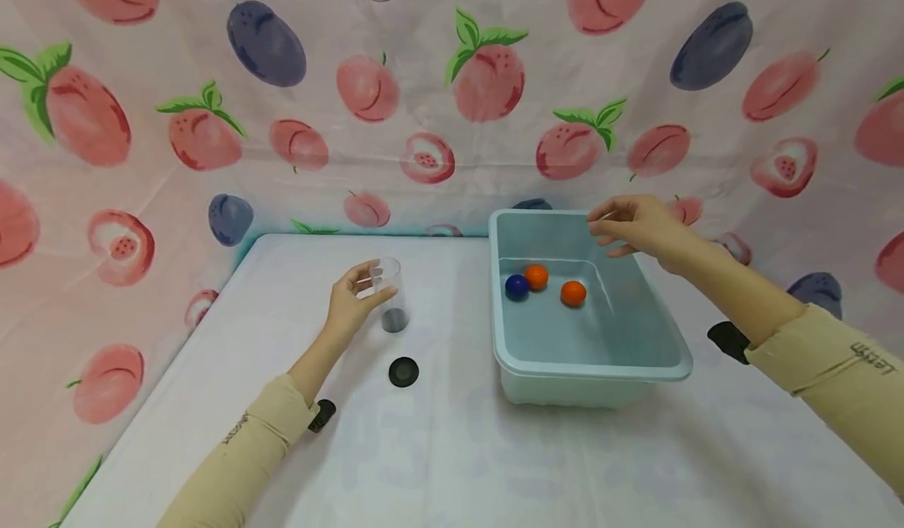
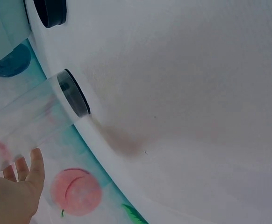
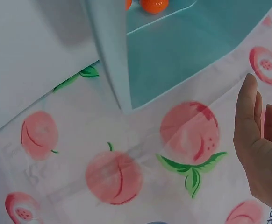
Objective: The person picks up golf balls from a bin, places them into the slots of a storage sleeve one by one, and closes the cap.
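My left hand [image 1: 351,299] grips a clear plastic jar [image 1: 389,285] near its top, fingers on one side and thumb on the other. The jar has a dark base [image 2: 74,93] and stands upright on the white table. Just in front of it lies a round black lid [image 1: 403,372]. My right hand [image 1: 639,228] hovers over the back right rim of a pale blue-green bin [image 1: 593,369], fingers loosely bent and holding nothing. Inside the bin rest a dark blue ball [image 1: 517,287] and two orange balls [image 1: 574,293], one of them beside the blue one.
A cloth printed with peaches and plums [image 1: 424,81] hangs behind the table and along its left side. The white tabletop [image 1: 395,457] stretches in front of the bin. Black wrist devices [image 1: 322,416] sit at both sleeves.
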### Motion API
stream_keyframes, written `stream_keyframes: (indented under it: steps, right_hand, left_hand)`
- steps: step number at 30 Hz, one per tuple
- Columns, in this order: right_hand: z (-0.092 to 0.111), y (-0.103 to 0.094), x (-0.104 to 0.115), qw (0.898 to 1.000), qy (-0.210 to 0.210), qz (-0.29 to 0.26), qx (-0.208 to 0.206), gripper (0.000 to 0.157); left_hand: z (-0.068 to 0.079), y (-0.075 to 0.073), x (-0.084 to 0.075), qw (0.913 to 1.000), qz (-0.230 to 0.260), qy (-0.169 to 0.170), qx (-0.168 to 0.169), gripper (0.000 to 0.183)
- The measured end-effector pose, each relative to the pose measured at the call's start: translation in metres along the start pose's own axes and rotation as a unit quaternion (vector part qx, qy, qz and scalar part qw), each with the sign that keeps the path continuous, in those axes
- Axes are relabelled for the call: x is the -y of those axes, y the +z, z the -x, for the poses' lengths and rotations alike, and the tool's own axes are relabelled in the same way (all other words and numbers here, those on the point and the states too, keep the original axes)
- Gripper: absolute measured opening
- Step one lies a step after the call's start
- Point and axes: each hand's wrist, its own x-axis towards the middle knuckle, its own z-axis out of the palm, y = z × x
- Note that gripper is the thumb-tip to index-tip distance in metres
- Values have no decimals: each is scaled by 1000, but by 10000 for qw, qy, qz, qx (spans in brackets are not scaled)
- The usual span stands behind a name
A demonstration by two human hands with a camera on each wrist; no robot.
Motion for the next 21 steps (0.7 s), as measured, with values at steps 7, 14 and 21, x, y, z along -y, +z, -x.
stream_keyframes:
  steps: [7, 14, 21]
  right_hand:
    - [-13, 11, 9, 9996, 135, 20, 256, 40]
    - [-24, 23, 10, 9974, 324, 147, 627, 38]
    - [-39, 32, 15, 9959, 325, 87, 842, 39]
  left_hand:
    - [0, 1, 6, 9998, 69, 157, -117, 54]
    - [0, 1, 10, 9987, -4, 480, -186, 53]
    - [0, 2, 14, 9983, 81, 544, -198, 51]
